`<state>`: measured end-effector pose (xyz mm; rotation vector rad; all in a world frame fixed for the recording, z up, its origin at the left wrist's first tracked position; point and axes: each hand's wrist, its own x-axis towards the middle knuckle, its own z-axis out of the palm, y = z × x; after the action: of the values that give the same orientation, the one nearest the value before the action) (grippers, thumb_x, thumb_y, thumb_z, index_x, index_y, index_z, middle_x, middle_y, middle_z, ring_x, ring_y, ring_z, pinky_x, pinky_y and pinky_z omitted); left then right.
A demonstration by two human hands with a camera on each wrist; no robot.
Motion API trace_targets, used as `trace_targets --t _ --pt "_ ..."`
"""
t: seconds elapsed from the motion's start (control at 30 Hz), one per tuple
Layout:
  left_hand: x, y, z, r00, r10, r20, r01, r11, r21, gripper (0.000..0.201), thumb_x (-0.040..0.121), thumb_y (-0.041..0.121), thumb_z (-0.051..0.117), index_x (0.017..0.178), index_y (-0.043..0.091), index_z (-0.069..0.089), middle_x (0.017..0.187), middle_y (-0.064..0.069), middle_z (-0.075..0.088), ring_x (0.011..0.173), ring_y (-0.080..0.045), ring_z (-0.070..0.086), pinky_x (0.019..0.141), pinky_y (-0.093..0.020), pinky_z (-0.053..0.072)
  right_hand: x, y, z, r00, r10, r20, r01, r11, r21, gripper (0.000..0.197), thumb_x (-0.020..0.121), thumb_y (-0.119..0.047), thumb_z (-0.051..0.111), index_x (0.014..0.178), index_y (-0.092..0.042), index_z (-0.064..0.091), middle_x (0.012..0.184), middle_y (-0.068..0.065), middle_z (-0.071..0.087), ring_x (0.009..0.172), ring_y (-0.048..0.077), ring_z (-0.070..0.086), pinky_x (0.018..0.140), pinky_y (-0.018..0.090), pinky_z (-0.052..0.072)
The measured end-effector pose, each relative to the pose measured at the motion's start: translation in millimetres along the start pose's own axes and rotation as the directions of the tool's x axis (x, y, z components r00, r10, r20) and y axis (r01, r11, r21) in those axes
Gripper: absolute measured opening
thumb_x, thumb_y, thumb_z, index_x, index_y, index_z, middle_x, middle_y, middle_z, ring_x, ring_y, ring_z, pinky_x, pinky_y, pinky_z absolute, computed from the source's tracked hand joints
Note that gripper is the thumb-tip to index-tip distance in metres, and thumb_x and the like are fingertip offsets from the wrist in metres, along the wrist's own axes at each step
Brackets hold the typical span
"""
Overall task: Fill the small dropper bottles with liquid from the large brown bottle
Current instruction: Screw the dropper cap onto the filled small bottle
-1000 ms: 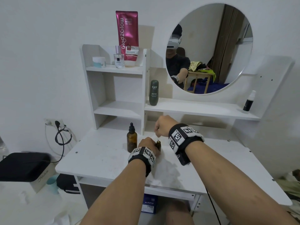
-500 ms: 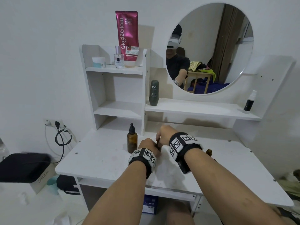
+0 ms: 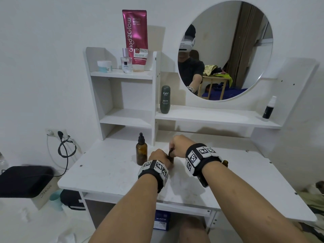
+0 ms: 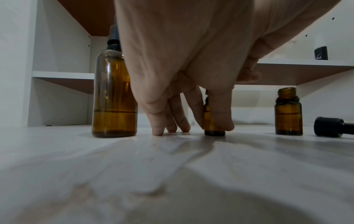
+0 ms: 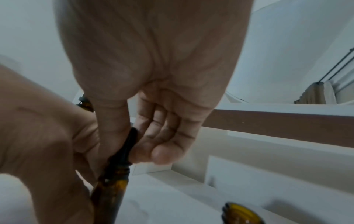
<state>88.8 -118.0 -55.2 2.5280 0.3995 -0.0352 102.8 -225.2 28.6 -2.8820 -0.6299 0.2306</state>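
Observation:
The large brown bottle [image 3: 141, 153] [image 4: 114, 97] with its black dropper cap stands on the white desk [image 3: 108, 171], left of my hands. My left hand [image 3: 158, 157] [image 4: 208, 119] pinches a small brown dropper bottle [image 4: 211, 121] [image 5: 110, 188] upright on the desk. My right hand [image 3: 177, 146] [image 5: 134, 142] pinches that bottle's black dropper cap [image 5: 127, 144] [image 3: 171, 152] on its neck. A second small brown bottle [image 4: 288, 112] [image 5: 241, 213] [image 3: 225, 163] stands open to the right, its black cap [image 4: 334, 127] lying beside it.
A white shelf unit [image 3: 122, 95] rises right behind the bottles, with a low shelf [image 3: 217, 118] over the back of the desk. A green Kahf bottle [image 3: 165, 99], a black spray bottle [image 3: 268, 109] and a round mirror [image 3: 226, 50] sit above. A cable [image 3: 64, 148] hangs at left.
My right hand has come down from above the small bottle onto its neck with the black dropper cap. My left hand has stayed on the bottle.

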Motion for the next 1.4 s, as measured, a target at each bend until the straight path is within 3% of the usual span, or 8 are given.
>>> trace_targets --t 0.1,0.23,0.33,0.43,0.53,0.83,1.2,1.4 --pt "-1 0 -1 1.0 -0.01 -0.01 0.01 1.0 0.011 0.018 0.082 0.032 0.06 0.082 0.014 0.064 0.074 -0.003 0.062 0.064 -0.017 0.06 0.055 -0.025 0.046 -2 -1 2 0.998 0.05 -0.035 -0.051 0.999 -0.019 0.045 0.082 -0.047 0.071 0.065 -0.007 0.057 0.067 0.007 0.059 0.061 0.024 0.056 0.055 0.028 0.042" --pt "2 0 0 1.0 -0.013 0.003 0.013 1.0 0.009 0.023 0.085 0.035 0.06 0.076 0.014 0.063 0.073 -0.002 0.062 0.062 -0.017 0.059 0.055 -0.024 0.046 -2 -3 -2 0.999 -0.035 -0.021 0.036 0.999 0.037 0.03 0.083 -0.025 0.072 0.111 -0.014 0.068 0.107 0.007 0.066 0.098 0.024 0.063 0.081 0.028 0.048" --pt "3 -1 1 1.0 -0.009 -0.02 0.009 1.0 0.021 0.024 0.086 0.035 0.058 0.081 0.013 0.066 0.072 -0.002 0.063 0.06 -0.015 0.058 0.054 -0.024 0.047 -3 -6 2 0.998 0.011 -0.062 -0.012 1.0 -0.008 0.025 0.087 -0.026 0.07 0.071 -0.01 0.061 0.074 0.006 0.059 0.078 0.028 0.06 0.064 0.028 0.044" --pt "5 -1 3 1.0 -0.003 -0.014 0.003 1.0 0.024 0.017 0.083 0.032 0.063 0.087 0.016 0.068 0.075 0.0 0.065 0.066 -0.016 0.063 0.059 -0.025 0.051 -7 -3 3 0.992 0.021 -0.123 -0.026 0.999 -0.043 0.04 0.086 -0.046 0.067 0.082 -0.006 0.06 0.081 0.006 0.055 0.078 0.027 0.058 0.068 0.031 0.048" --pt "3 -1 2 1.0 -0.004 0.013 0.004 1.0 0.008 0.023 0.081 0.037 0.064 0.087 0.016 0.072 0.077 0.0 0.068 0.069 -0.016 0.064 0.061 -0.024 0.052 -5 2 5 0.998 -0.036 -0.053 0.037 0.999 0.009 0.033 0.083 -0.029 0.074 0.112 -0.015 0.068 0.109 0.007 0.066 0.101 0.026 0.064 0.085 0.032 0.05" --pt "-2 3 0 1.0 0.005 0.002 -0.005 1.0 0.005 0.024 0.085 0.034 0.061 0.07 0.015 0.063 0.073 -0.002 0.064 0.069 -0.02 0.062 0.062 -0.026 0.05 -6 4 10 0.997 -0.067 -0.045 0.067 0.998 -0.008 0.028 0.082 -0.009 0.069 0.109 -0.015 0.071 0.113 0.009 0.068 0.104 0.028 0.064 0.09 0.031 0.051" --pt "-1 4 0 1.0 -0.001 -0.005 0.001 1.0 0.023 0.022 0.084 0.032 0.058 0.081 0.011 0.063 0.076 -0.004 0.062 0.064 -0.018 0.058 0.053 -0.025 0.044 -2 8 21 0.988 -0.044 -0.148 0.041 0.999 -0.025 0.029 0.084 -0.034 0.071 0.081 -0.006 0.063 0.094 0.016 0.064 0.084 0.032 0.06 0.068 0.031 0.041" --pt "-7 5 -1 1.0 -0.002 -0.002 0.002 1.0 -0.001 0.026 0.087 0.033 0.056 0.088 0.011 0.069 0.082 -0.006 0.066 0.071 -0.022 0.063 0.063 -0.027 0.051 -6 9 15 0.997 -0.033 -0.069 0.032 0.999 -0.025 0.042 0.087 -0.042 0.067 0.113 -0.01 0.062 0.112 0.013 0.066 0.099 0.03 0.063 0.081 0.036 0.05"
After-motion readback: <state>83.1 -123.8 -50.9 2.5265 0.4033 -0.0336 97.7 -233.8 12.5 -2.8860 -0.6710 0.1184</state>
